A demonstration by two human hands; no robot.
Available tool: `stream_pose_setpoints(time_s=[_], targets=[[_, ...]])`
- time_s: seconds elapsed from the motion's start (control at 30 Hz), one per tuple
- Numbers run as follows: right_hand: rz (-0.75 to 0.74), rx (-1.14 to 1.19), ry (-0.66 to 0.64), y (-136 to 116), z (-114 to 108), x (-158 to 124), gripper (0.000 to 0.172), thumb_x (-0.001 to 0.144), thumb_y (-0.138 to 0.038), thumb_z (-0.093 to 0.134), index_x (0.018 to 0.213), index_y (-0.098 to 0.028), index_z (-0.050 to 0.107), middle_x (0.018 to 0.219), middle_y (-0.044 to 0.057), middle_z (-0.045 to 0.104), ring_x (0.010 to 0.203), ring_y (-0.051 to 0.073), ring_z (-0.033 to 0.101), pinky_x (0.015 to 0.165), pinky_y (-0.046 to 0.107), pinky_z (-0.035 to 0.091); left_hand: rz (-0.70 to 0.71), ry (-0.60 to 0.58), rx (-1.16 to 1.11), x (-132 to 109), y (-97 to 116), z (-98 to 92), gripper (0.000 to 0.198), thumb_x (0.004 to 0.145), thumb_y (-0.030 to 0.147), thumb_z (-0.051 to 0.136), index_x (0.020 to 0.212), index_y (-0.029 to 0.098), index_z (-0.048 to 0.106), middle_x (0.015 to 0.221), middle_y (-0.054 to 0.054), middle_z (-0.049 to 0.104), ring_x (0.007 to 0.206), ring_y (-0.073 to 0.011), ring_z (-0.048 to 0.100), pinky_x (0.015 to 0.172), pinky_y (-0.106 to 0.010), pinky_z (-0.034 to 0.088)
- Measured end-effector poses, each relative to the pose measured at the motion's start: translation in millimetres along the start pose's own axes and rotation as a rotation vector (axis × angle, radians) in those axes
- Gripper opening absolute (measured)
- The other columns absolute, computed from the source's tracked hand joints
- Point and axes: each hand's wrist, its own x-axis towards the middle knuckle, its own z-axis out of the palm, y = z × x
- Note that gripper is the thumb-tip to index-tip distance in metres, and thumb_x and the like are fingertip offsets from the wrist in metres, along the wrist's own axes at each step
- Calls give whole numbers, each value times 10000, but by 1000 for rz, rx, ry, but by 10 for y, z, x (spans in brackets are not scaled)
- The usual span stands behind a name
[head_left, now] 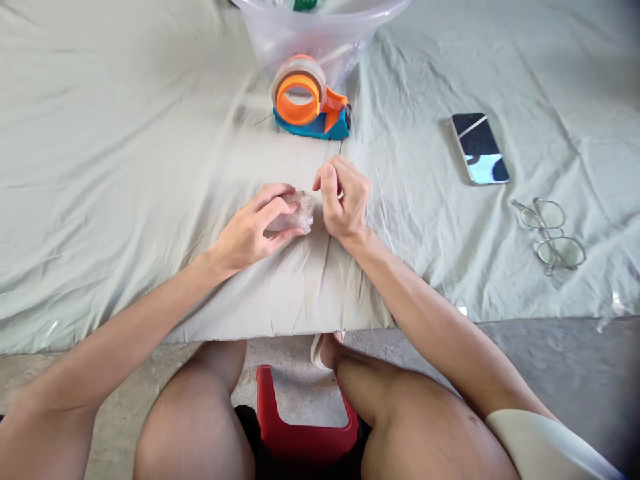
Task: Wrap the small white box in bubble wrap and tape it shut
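Note:
My left hand [254, 223] grips a small bundle in crumpled clear plastic wrap [302, 211], the thumb on its near side and the fingers over its far side. What lies inside the wrap is too unclear to name. Just right of the bundle, my right hand [345, 197] is closed, with its fingers curled in and the thumb up. Whatever those fingers may hold is hidden. Beyond both hands stands a blue and orange tape dispenser [339, 122] carrying a roll of clear tape [277, 81].
A translucent plastic basin [260, 33] stands behind the dispenser, something green inside. To the right lie a phone [480, 148] and a pair of glasses [561, 251]. Pale wrinkled cloth [125, 167] covers the table. Between my legs shows a red stool [310, 440].

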Motion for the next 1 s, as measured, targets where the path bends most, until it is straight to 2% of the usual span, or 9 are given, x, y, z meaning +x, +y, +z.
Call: stream_pose_setpoints(time_s=[0.17,0.27,0.33,0.43,0.6,0.73,0.87,0.93,1.0], targets=[[32,72,73,10,-18,54,702,1231,-756,354,722,-304,526,726,29,600,660,232,569,711,442,511,-49,201,-150,67,88,-90,451,1279,643,424,1517,358,680,1605,-84,722,1497,-325,722,1158,-610,673],[73,65,100,42,-14,57,747,1210,-829,311,705,-308,489,707,26,574,654,229,562,714,440,535,-175,394,-144,83,87,-145,437,1262,671,368,1510,414,620,1468,-44,745,1309,-310,776,972,-584,680],[98,59,110,61,-8,53,759,1202,-852,292,701,-309,464,701,23,554,652,226,560,724,441,558,-194,387,-100,82,68,-173,381,1262,624,358,1441,424,628,1364,-51,738,1142,-301,786,871,-548,660],[102,62,108,83,5,48,756,1202,-856,279,699,-312,431,691,15,510,643,225,537,729,445,567,-127,283,-55,75,37,-190,345,1238,611,477,1423,390,668,1316,-80,741,1105,-319,768,855,-523,645],[96,46,107,85,20,53,752,1191,-875,249,699,-320,376,670,-1,450,613,219,462,693,441,533,-61,-110,42,49,-15,-136,847,1180,782,563,1820,251,406,1808,-227,538,1650,-434,578,1211,-581,610],[102,48,101,54,13,71,752,1184,-886,257,694,-325,356,636,-12,431,573,216,412,647,443,499,-137,-289,113,12,-34,-87,861,1208,778,527,1842,217,375,1769,-242,608,1602,-413,660,1254,-569,603],[114,59,109,42,7,81,763,1176,-905,227,686,-324,298,620,-17,366,559,211,379,618,439,461,-70,-96,33,-15,-12,-96,974,1177,882,461,1921,312,196,1947,-199,377,1778,-440,457,1354,-649,529],[140,57,115,60,11,80,781,1166,-926,213,679,-320,281,625,-18,347,564,204,380,621,426,470,-141,64,-82,-29,-55,-109,917,1168,929,355,1915,422,194,2003,-113,270,1821,-420,384,1336,-648,552],[174,69,131,94,21,79,801,1157,-943,232,665,-313,287,631,-21,336,570,192,393,621,405,488,-308,194,-217,-45,-174,-120,823,1156,955,280,1861,529,289,1984,-53,332,1771,-387,483,1207,-593,651]])
